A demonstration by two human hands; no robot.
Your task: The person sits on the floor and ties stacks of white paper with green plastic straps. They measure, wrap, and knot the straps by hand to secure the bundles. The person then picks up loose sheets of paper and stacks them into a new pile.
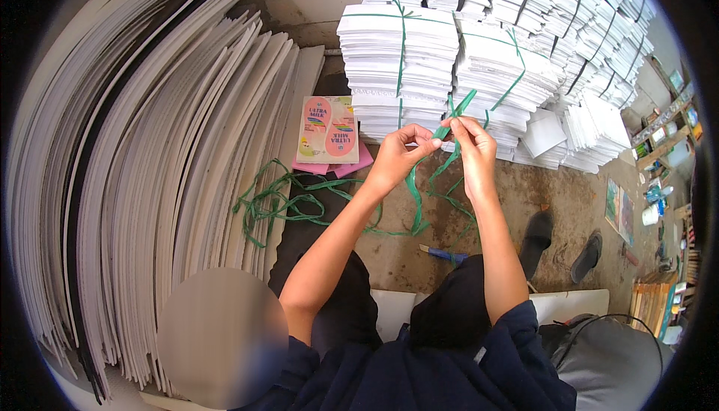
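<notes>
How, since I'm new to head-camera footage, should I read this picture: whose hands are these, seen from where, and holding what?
There is no robot: these are a person's own bare hands. The camera sits on their head looking down, and its fisheye lens bends straight edges near the rim. The left hand and right hand pinch a green strip. Ahead stand stacks of white sheets, some bound with green; at left, more pale sheets are packed together. A printed carton panel lies over pink pieces, and a blue tool lies on the floor.
</notes>
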